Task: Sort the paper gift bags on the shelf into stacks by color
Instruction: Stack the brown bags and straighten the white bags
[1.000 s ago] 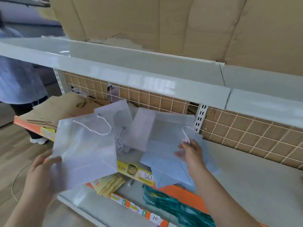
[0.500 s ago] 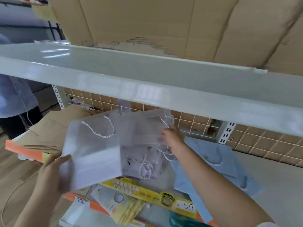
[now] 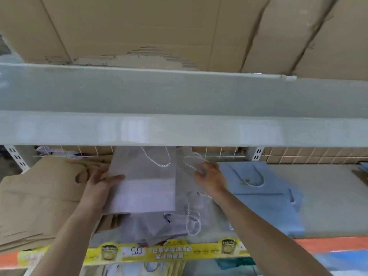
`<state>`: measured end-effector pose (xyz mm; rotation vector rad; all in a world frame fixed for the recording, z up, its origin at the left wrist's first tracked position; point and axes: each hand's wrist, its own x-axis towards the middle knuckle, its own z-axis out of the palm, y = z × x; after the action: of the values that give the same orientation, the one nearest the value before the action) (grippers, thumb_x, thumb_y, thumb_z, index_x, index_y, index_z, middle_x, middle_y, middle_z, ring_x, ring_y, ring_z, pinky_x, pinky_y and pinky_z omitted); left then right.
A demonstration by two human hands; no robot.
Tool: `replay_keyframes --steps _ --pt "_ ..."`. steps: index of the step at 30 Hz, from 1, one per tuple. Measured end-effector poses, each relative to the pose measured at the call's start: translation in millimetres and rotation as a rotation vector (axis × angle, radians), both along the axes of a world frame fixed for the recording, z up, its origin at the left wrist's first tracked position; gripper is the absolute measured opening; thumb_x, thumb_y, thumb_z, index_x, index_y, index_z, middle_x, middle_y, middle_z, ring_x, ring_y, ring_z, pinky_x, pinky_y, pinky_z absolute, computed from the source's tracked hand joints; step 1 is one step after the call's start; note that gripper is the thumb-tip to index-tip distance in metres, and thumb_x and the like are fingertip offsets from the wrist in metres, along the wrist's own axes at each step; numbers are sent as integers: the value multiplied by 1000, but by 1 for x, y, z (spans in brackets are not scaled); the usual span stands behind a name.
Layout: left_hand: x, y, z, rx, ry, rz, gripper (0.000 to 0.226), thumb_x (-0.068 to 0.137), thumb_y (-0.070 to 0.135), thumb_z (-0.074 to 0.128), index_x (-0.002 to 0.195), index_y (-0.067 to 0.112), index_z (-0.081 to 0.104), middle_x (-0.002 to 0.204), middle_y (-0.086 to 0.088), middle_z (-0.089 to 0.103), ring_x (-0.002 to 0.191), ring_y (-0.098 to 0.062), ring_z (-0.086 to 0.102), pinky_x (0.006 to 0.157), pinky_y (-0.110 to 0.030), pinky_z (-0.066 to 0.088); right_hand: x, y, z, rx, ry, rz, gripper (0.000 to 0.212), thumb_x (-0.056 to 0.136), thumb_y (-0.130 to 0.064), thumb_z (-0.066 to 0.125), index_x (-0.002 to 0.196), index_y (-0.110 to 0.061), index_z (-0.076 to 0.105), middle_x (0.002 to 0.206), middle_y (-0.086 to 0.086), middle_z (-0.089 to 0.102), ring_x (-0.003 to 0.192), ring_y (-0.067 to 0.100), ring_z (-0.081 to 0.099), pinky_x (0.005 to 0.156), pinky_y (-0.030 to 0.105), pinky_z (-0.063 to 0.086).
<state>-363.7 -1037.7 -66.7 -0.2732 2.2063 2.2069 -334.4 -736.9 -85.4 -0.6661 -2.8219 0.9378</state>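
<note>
In the head view, the left hand (image 3: 99,182) grasps a white gift bag (image 3: 143,188) at its left edge, the thumb on top and the fingers under the paper; this bag lies flat over the white pile (image 3: 159,226) in the middle of the shelf (image 3: 328,196). At 3 o'clock from this bag, the right hand (image 3: 209,176) pinches a white cord handle (image 3: 192,162) of a second white bag (image 3: 185,176), its fingers curled around the cord. At 9 o'clock from the hands lies a stack of brown paper bags (image 3: 39,202), touching the white pile. At 3 o'clock from the right hand lie the light blue bags (image 3: 264,196), flat and overlapping. A yellow price strip (image 3: 159,251) runs along the front edge of the shelf at 6 o'clock. At 12 o'clock an upper shelf (image 3: 179,108) carries cardboard boxes (image 3: 139,26).
</note>
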Motion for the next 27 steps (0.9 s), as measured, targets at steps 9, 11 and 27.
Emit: replay_keyframes --steps 9,11,27 --pt "-62 50 -8 -416 -111 -365 55 75 25 81 123 13 57 110 -13 65 87 -25 64 80 -38 53 17 26 -6 -334 100 -82 18 92 -25 55 106 -30 66 92 -4 61 68 0 54 44 5 40" --pt "-69 53 -14 -643 -93 -382 65 77 40 77 132 19 49 118 -13 61 104 -33 60 93 -45 50 20 30 -9 -344 108 -87 22 93 -25 54 112 -25 67 93 -2 61 67 -1 54 43 3 38" --pt "-35 99 -14 -1231 1 -312 91 74 75 54 145 24 30 149 -8 34 140 -31 26 108 -54 22 64 39 -4 -282 165 -155 32 95 -21 53 127 -19 55 122 2 57 105 19 58 82 28 45"
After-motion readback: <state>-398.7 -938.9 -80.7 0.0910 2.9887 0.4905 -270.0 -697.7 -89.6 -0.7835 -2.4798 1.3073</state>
